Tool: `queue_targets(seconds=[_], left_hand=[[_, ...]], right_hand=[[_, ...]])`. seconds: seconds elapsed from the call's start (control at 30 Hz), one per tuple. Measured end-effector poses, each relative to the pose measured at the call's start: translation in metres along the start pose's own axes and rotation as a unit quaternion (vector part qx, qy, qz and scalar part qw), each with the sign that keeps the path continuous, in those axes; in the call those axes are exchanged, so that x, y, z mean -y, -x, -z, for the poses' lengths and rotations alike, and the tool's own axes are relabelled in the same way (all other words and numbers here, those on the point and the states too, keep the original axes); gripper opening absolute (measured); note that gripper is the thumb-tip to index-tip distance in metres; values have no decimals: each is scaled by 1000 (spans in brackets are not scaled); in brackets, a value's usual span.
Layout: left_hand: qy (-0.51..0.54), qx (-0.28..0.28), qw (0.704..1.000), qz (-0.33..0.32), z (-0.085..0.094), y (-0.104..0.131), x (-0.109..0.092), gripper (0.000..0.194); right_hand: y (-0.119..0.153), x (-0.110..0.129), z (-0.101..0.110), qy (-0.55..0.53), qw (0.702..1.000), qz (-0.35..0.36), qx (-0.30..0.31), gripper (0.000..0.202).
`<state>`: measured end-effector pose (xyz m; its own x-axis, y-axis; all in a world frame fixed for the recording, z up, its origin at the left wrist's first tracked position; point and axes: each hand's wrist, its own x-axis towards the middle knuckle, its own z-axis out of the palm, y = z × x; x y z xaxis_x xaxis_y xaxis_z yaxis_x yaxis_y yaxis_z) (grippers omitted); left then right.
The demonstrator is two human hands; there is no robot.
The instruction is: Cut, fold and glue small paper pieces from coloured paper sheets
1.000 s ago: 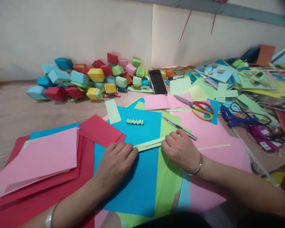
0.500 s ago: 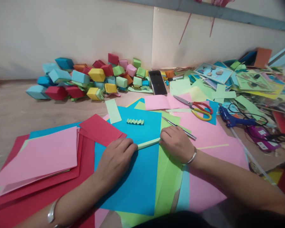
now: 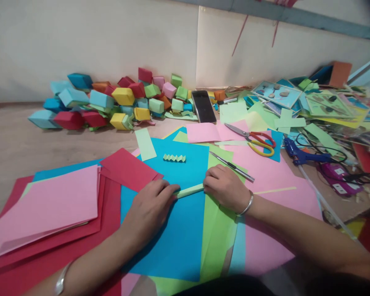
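Observation:
A narrow light-green paper strip (image 3: 190, 191), apparently folded, stretches between my two hands over the blue sheet (image 3: 172, 242). My left hand (image 3: 156, 201) has its fingers closed on the strip's left end. At the other end, my right hand (image 3: 223, 187) pinches the strip, with the fingertips bent over it. Just beyond lies a small pale-green zigzag-folded paper piece (image 3: 174, 158). A craft knife (image 3: 232, 166) rests beside my right hand. Red paper (image 3: 129, 168) lies near my left hand, along with a pale-green paper rectangle (image 3: 145, 144).
Scissors (image 3: 249, 137) with red and yellow handles lie on pink paper. A blue glue gun (image 3: 305, 156) and a purple power strip (image 3: 339, 179) are at right. Folded paper boxes (image 3: 123, 96) pile up by the wall, near a phone (image 3: 203, 107). Stacked pink sheets (image 3: 58, 197) lie left.
My right hand has shifted slightly left along the strip, so a little less of it shows between my hands. The camera view has moved slightly. Both hands keep hold.

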<state>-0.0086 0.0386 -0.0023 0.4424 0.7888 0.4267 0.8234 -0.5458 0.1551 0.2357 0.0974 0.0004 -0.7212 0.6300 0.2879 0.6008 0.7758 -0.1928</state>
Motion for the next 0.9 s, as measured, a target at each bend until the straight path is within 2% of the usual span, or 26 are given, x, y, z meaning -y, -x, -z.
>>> queue_targets(seconds=[0.1,0.23,0.4,0.6,0.73,0.9], left_hand=[[29,2,1000,2,1,0,0,28],[77,21,997,5,4,-3,-2,27],[-3,-33,998,-58,8,-4,-5,30],[-62,-37,991,-114,13,-5,-11,22],[-73,-48,988,-127,16,-3,-18,21],[-69,-82,983,-152,19,-1,-35,29]], right_hand=[[0,0,3,-23,999,-28,20,6],[0,-1,7,-71,997,-14,25,3],[3,5,4,-44,999,14,-15,21],[6,17,6,1,994,67,-89,33],[4,29,10,62,989,93,-96,32],[3,48,11,105,974,149,-137,25]])
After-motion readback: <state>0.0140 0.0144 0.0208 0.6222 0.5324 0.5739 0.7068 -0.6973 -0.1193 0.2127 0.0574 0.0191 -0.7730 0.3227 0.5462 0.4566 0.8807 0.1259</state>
